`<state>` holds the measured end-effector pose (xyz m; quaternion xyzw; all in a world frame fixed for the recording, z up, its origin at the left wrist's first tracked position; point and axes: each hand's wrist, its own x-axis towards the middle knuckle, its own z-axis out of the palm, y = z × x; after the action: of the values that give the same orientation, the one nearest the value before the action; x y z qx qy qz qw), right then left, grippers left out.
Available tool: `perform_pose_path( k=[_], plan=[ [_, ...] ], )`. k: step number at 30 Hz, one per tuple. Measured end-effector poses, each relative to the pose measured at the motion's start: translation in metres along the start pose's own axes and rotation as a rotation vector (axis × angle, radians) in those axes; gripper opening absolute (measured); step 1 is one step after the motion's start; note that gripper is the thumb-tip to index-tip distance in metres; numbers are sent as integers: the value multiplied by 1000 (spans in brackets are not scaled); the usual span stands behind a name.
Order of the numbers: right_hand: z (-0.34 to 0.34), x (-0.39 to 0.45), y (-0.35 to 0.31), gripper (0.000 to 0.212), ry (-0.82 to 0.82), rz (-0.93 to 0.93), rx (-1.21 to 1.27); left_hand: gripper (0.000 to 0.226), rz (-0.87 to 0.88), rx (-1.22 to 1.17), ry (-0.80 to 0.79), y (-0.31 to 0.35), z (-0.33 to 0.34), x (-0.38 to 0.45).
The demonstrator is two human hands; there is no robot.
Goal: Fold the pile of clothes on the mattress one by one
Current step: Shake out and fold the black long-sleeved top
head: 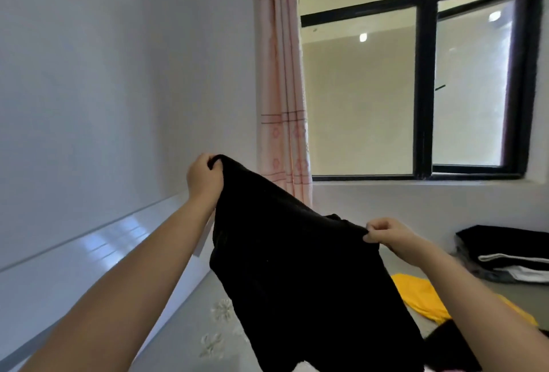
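Both hands' grip pinches black garment (297, 267) aloft.

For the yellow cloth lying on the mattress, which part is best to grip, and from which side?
Probably the yellow cloth's far rounded edge, taken from above. It lies flat on the mattress, and the black garment and the right hand's forearm hide its near parts.

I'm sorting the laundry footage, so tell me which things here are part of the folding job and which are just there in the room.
Part of the job:
- black garment, held up by the left hand and right hand
- yellow garment, lying unfolded
- stack of folded clothes
- mattress

Just there:
- pink curtain
- window
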<state>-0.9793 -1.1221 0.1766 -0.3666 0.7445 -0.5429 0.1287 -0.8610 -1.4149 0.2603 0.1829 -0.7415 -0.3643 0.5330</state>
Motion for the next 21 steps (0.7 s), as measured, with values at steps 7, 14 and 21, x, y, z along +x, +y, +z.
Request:
perform_pose_path(
  k=[7, 14, 21],
  plan=[
    [-30, -4, 20, 42, 317, 127, -237, 12, -328, -299, -505, 2, 0, -21],
    [-47, 12, -9, 19, 583, 110, -765, 16, -204, 66, -388, 0, 2, -19],
    [-48, 23, -50, 3, 1171, -364, -1159, 24, 184, 579, 128, 10, 7, -9]
  ],
)
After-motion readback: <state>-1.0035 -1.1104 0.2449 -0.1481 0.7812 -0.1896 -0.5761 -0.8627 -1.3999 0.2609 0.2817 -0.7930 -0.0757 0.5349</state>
